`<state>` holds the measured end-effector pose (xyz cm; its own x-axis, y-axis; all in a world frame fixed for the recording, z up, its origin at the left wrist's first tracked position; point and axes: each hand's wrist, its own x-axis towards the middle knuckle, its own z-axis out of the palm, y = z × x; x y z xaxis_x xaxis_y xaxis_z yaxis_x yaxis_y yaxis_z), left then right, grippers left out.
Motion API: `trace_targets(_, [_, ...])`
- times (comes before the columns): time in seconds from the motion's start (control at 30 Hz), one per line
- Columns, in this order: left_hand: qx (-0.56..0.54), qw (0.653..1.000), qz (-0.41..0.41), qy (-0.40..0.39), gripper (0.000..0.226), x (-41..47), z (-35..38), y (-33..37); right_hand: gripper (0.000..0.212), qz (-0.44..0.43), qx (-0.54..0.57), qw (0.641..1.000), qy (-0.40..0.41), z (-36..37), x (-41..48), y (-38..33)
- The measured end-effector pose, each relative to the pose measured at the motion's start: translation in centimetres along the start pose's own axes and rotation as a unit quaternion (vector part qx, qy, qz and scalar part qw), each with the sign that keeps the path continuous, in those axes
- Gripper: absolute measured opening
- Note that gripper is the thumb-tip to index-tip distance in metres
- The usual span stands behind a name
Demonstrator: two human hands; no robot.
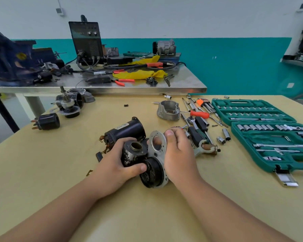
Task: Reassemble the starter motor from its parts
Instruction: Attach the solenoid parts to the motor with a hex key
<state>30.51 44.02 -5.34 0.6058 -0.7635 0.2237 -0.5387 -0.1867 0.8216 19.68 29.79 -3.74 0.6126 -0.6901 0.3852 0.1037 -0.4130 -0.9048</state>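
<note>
Left hand (115, 163), centre frame, fingers curled round a dark cylindrical housing (131, 157) with a brass bush (136, 146) at its top, thumb pressing low beside the gear unit (151, 173). Right hand (178, 154) grips the silver plate (158, 145) from the right, thumb on its upper edge, one fingertip showing through the plate's hole. Plate and gear unit look joined; housing is tight against them. Black motor body (128, 130) lies just behind the hands on the tabletop (59, 163). Step looks like mating the housing to the gear plate, early to mid reassembly. Next move likely needs holes lined up and parts seated flush, then the motor body brought in. Outward: nose housing (169, 110) upper centre-right, solenoid (47, 121) left, open socket cases (269, 137) right.
</note>
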Motion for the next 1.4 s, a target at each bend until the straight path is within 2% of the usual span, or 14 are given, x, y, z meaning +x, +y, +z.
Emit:
trace_targets(0.07, [0.006, 1.000, 0.002, -0.018, 0.066, -0.4, -0.4, -0.3, 0.023, 0.002, 0.004, 1.000, -0.002, 0.0, 0.0, 0.0])
trace_targets(0.2, [0.054, 0.997, 0.058, 0.019, 0.071, -0.6, -1.3, 1.3, 0.022, -0.008, -0.003, 1.000, -0.003, -0.2, -0.1, -0.2])
trace_targets(0.3, [0.131, 0.985, 0.111, -0.030, 0.073, 0.1, -3.3, 4.2, 0.021, -0.016, -0.008, 1.000, -0.008, -0.3, -0.2, -0.3])
trace_targets(0.37, [0.186, 0.972, 0.107, -0.092, 0.077, 0.4, -3.8, 5.9, 0.020, -0.021, -0.016, 1.000, -0.015, -0.3, -0.3, -0.4])
trace_targets(0.47, [0.177, 0.972, 0.077, -0.132, 0.084, 0.6, -3.5, 7.2, 0.021, -0.036, -0.022, 0.999, -0.026, -0.2, -0.5, -0.4])
trace_targets(0.63, [0.223, 0.960, 0.059, -0.157, 0.070, 1.2, -3.8, 8.2, 0.021, -0.041, -0.026, 0.996, -0.080, -0.5, -0.6, -1.0])
trace_targets(0.73, [0.256, 0.953, 0.063, -0.148, 0.065, 1.1, -3.9, 8.2, 0.018, -0.014, -0.031, 0.994, -0.107, -1.1, -0.7, -1.2])
trace_targets(0.83, [0.250, 0.960, 0.040, -0.118, 0.068, 0.6, -4.1, 7.5, 0.020, 0.026, -0.022, 0.998, -0.061, -2.1, -1.3, -0.8])
trace_targets(0.93, [0.224, 0.971, 0.019, -0.078, 0.064, 0.0, -4.1, 6.9, 0.026, 0.058, -0.029, 0.996, -0.064, -2.2, -2.4, -0.6])
trace_targets(1.07, [0.208, 0.976, 0.047, -0.043, 0.060, -0.3, -3.4, 7.5, 0.031, 0.054, -0.053, 0.996, -0.051, -1.7, -2.8, -1.0])
trace_targets(1.17, [0.243, 0.967, 0.064, -0.024, 0.061, -0.1, -2.9, 8.4, 0.035, 0.057, -0.046, 0.997, -0.025, -1.6, -2.8, -1.1])
trace_targets(1.4, [0.298, 0.950, 0.094, -0.027, 0.063, 0.3, -2.1, 9.2, 0.038, 0.058, -0.029, 0.998, -0.021, -1.6, -2.7, -0.8])
